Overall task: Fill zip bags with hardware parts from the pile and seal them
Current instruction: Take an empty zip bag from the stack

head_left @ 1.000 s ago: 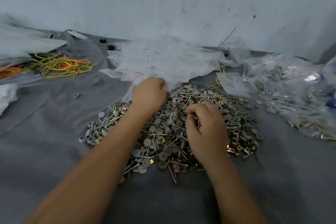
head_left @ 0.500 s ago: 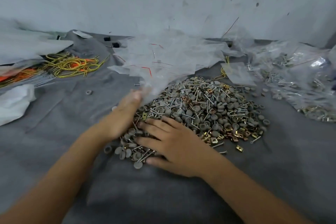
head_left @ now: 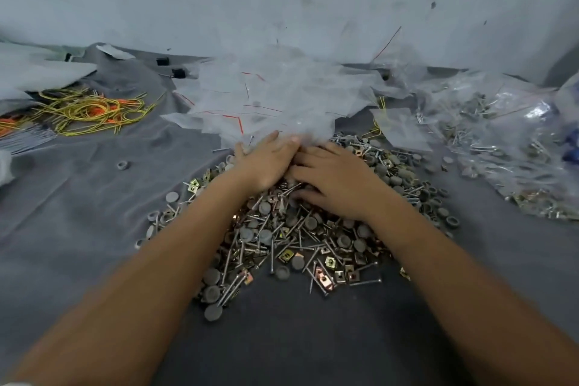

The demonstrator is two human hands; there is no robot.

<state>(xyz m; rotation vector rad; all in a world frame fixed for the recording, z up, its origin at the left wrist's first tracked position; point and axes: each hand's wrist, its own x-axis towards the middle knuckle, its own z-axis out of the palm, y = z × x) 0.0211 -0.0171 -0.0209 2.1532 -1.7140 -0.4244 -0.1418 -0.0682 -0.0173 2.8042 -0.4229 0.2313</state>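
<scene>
Both hands, left hand [head_left: 266, 163] and right hand [head_left: 336, 183], lie flat with relaxed fingers on the hardware pile [head_left: 297, 238], grasping nothing.

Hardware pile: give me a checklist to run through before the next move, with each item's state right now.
1. Parts within reach: ok. Both hands lie on the far part of the pile.
2. Empty bags at hand: ok. The heap of empty bags touches the pile's far edge, at the fingertips.
3. A bag held open for filling: cannot tell. The left hand reaches to the bags' edge; its grip is hidden.
4. Parts picked up: cannot tell. The right hand lies flat on the parts, palm hidden.
5. Filled bags kept apart: ok. The filled bags lie to the right.
6. Strays gathered: not ok. A loose ring lies left of the pile.
</scene>
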